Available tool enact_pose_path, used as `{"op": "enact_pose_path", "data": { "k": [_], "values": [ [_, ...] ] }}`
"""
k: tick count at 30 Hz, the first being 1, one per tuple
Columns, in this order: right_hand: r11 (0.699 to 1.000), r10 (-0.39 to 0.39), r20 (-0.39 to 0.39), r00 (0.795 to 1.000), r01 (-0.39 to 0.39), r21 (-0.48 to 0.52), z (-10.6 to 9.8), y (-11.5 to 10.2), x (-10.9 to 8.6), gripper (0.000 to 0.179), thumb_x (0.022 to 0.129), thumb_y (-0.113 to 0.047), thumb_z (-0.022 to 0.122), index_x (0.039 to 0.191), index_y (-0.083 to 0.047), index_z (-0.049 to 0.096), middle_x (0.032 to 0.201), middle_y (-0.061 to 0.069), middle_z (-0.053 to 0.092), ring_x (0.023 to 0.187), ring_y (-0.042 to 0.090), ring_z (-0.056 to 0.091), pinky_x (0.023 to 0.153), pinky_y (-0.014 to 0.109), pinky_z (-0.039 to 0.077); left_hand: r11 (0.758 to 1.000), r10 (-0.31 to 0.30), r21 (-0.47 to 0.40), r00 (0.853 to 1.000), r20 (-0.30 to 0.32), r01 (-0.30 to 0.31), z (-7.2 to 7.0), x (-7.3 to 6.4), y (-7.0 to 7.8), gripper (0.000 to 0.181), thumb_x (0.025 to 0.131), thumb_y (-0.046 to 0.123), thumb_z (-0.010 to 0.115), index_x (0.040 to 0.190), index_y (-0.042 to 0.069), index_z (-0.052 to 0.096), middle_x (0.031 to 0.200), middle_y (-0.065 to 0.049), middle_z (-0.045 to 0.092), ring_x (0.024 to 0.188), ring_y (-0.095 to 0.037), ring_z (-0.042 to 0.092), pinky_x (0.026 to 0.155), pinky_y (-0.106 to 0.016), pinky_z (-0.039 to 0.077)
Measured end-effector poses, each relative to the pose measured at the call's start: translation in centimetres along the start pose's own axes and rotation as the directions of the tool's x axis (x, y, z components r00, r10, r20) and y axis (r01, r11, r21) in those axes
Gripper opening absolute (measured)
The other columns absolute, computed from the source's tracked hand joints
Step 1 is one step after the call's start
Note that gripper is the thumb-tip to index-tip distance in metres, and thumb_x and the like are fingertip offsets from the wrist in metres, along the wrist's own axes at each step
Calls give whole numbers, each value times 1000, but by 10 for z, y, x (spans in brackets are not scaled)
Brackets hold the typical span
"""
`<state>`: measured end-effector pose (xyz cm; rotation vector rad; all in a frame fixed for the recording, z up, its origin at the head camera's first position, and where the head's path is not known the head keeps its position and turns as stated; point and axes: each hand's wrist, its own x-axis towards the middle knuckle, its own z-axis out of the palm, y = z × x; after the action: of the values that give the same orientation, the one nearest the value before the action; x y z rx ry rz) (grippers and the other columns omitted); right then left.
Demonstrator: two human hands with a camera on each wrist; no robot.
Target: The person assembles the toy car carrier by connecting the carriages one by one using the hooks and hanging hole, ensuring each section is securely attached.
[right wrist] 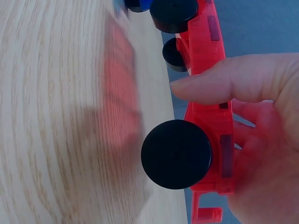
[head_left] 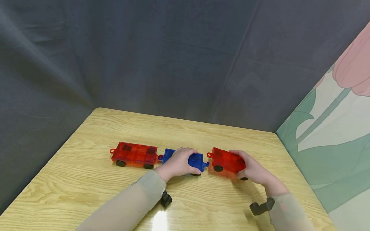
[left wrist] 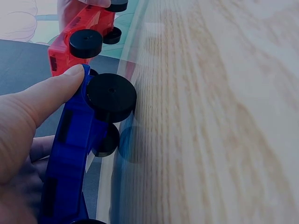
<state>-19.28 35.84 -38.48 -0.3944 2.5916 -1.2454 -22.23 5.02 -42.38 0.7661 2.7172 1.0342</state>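
Note:
My left hand grips a translucent blue toy train car across its body, thumb on the near side. The blue car's black wheels are at the tabletop. My right hand holds a translucent red toy train car by its right half, slightly above the table. This car's ring points left, a short gap from the blue car's hook. Left of the blue car stands a second red toy train car; their coupling parts meet at the blue car's left end.
The cars are on a light wood-grain table. A dark grey cloth hangs behind it and along the left. At the right is a panel with a tulip pattern. Each wrist wears a black camera mount.

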Motion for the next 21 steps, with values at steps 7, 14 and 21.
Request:
{"op": "enact_pose_path", "data": {
  "k": [7,14,21],
  "values": [
    [1000,10,20,1000,-10,5,1,0,-2,85,67,14,74,144,-4,42,135,21,46,113,38,45,84,42,48,1000,-4,-5,1000,0,4,-1,-1,0,80,77,48,83,143,16,53,144,-3,51,139,-31,35,114,-49,27],
    [1000,17,33,999,-17,-6,4,4,0,86,66,15,72,144,-6,43,135,21,46,113,39,43,84,42,48,1000,-3,-2,1000,-2,3,-1,-1,0,79,77,48,83,143,16,53,144,-3,51,139,-30,35,114,-48,26],
    [1000,9,26,1000,-8,-12,6,8,-1,86,65,17,73,143,-4,44,133,20,49,113,38,45,86,43,47,1000,-8,-4,1000,-2,8,0,0,0,80,77,49,83,143,16,53,144,-3,51,139,-32,35,113,-49,28]
  ]
}}
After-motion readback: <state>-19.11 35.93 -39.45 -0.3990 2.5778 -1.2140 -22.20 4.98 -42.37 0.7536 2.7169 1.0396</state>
